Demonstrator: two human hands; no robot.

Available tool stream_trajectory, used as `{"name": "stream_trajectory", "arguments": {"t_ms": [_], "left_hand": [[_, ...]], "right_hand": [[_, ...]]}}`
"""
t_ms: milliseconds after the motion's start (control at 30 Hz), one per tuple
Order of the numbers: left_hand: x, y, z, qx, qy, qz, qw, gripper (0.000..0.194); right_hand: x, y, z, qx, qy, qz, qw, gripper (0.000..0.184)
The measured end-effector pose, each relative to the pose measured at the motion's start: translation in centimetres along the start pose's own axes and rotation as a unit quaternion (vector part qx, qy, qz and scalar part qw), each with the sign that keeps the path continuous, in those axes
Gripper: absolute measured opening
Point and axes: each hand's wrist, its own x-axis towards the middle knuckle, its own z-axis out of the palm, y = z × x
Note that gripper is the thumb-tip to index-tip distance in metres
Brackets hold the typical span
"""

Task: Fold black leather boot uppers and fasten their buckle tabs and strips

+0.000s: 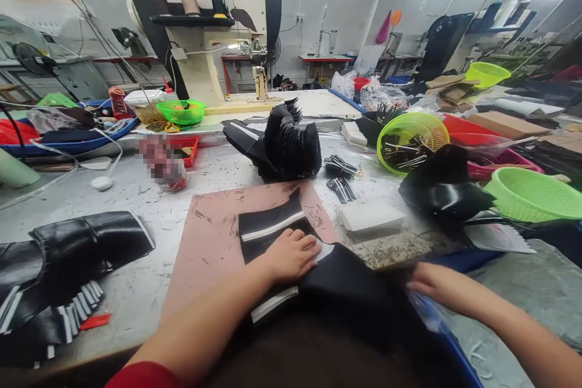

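Observation:
My left hand (293, 253) presses on a black leather-like piece (268, 221) with white strips along it, its fingers bent slightly and lying on the surface. Part of the piece rests on a pink board (204, 242); the rest drapes toward me over the table edge. Off to the right, my right hand (431, 282) is closed beside the dark material's right edge. Its fingertips are blurred, and what they hold cannot be made out. A stack of folded black pieces (291, 145) stands just beyond the board. At the left lie more glossy black pieces (95, 239) with white-edged tabs.
Behind the table stands a sewing machine (195, 54) with thread cones. Yellow-green baskets (411, 139), bundled straps (341, 167), a stack of white sheets (370, 216) and a glossy black piece (445, 185) crowd the right. A jar (175, 179) and red tray (191, 151) stand at the back left.

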Motion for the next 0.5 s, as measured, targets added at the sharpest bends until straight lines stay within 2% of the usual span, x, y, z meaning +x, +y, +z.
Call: {"name": "stream_trajectory", "arguments": {"t_ms": [67, 167, 267, 333, 400, 500], "left_hand": [[-0.2, -0.1, 0.7, 0.003, 0.023, -0.008, 1.000, 0.039], [-0.5, 0.1, 1.2, 0.016, 0.032, -0.020, 0.999, 0.039], [-1.1, 0.6, 0.9, 0.043, 0.070, -0.028, 0.996, 0.040], [-2.5, 1.0, 0.0, 0.059, 0.127, -0.042, 0.989, 0.037], [-4.9, 1.5, -1.4, 0.061, 0.209, -0.091, 0.972, 0.032], [-9.9, 2.0, -3.6, 0.047, 0.337, -0.211, 0.916, 0.027]], "right_hand": [[2.0, -1.9, -1.2, 0.001, 0.029, -0.036, 0.999, 0.029], [6.1, -6.1, -2.0, 0.055, 0.058, -0.113, 0.990, 0.029], [9.7, -10.5, -1.4, 0.088, 0.016, -0.178, 0.980, 0.017], [11.2, -13.0, -0.8, 0.081, -0.020, -0.204, 0.976, 0.008], [11.6, -15.0, -0.6, 0.075, -0.041, -0.226, 0.970, 0.011], [11.0, -17.4, -1.6, 0.115, -0.078, -0.279, 0.950, 0.010]]}}
